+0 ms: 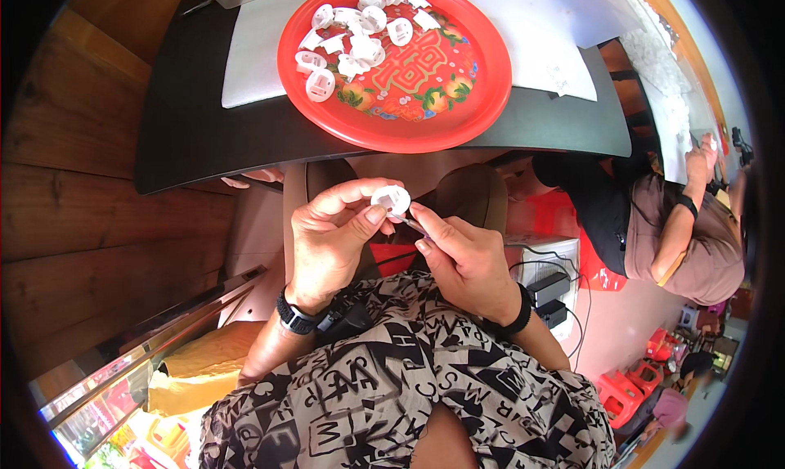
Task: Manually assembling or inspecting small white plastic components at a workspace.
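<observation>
Over my lap, my left hand [335, 228] pinches a small round white plastic part [391, 199] with an opening in its face, between thumb and fingertips. My right hand [462, 256] closes round a slim tool [411, 223], its thin metal tip touching or very near the lower edge of the part; the fingers hide most of it, so its exact kind is unclear. Beyond both hands lies a round red tray [482, 101] with a fruit and flower pattern. Several similar white plastic parts [320, 85] are scattered over its far and left areas.
The tray rests on white foam sheeting [253, 60] across a dark table [196, 125]. To the right, another person [687, 232] works at a separate table. Black power adapters [548, 289] with cables sit on a white box by my right arm. Red stools [625, 395] stand farther off.
</observation>
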`<state>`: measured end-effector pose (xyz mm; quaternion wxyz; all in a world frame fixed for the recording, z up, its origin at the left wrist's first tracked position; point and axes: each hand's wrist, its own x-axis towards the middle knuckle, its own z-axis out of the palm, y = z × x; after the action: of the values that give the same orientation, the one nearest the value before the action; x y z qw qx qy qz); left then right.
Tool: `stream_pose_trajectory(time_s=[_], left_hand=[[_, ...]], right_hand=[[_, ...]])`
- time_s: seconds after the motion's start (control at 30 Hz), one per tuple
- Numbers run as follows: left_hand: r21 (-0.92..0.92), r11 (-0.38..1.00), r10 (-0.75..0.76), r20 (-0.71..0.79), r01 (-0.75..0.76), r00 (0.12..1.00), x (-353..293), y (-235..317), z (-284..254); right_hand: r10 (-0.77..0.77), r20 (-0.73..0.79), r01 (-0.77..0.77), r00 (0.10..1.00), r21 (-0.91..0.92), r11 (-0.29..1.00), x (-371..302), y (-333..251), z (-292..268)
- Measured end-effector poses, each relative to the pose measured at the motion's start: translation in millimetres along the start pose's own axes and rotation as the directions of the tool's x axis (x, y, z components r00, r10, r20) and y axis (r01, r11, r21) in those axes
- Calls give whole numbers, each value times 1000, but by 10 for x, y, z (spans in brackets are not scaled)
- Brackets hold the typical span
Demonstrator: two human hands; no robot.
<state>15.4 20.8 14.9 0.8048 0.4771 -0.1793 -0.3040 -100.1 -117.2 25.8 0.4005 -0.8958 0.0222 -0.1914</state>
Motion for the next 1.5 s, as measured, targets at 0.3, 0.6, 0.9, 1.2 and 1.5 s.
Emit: stream_pose_trajectory(time_s=[0.3, 0.6, 0.9, 1.2, 1.5], left_hand=[[25, 1000, -12, 9, 12, 1000, -11, -22, -5], [5, 1000, -6, 25, 6, 1000, -3, -35, -2], [18, 1000, 8, 26, -8, 1000, -3, -29, 6], [8, 999, 31, 9, -31, 999, -5, -55, 22], [50, 999, -19, -16, 19, 1000, 7, -54, 34]], right_hand=[[21, 42, -17, 999, -100, 995, 12, 19, -11], [84, 82, -86, 993, 9, 996, 0, -20, -30], [98, 80, -101, 992, 44, 994, 20, -44, -77], [184, 239, -252, 953, 295, 922, 87, -29, -172], [176, 186, -193, 967, 82, 978, 46, -86, -201]])
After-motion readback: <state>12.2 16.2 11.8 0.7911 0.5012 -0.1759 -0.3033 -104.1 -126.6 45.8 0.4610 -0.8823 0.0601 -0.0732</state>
